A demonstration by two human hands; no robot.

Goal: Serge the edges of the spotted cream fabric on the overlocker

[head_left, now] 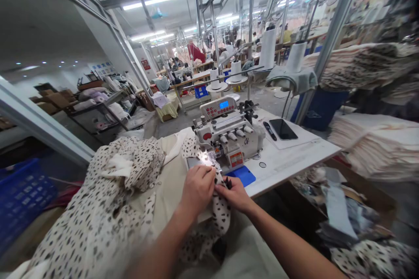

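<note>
An overlock sewing machine [229,133] stands on the white table, its lamp lighting the needle area. My left hand [199,186] is at the front of the machine, its fingers closed on spotted cream fabric [221,216] close to the presser foot. Just to its right, my right hand [234,194] pinches the edge of the same fabric, which hangs down over the table's front. A small dark thing shows at my right fingers; its kind is unclear. A large heap of the spotted fabric [81,200] lies to the left.
A phone [283,129] and a black pen-like item [270,130] lie on the table's right side [304,150]. Thread cones [267,48] stand behind the machine. A scrap box [363,183] and stacked pale fabric [376,139] are at right, a blue crate [28,200] at left.
</note>
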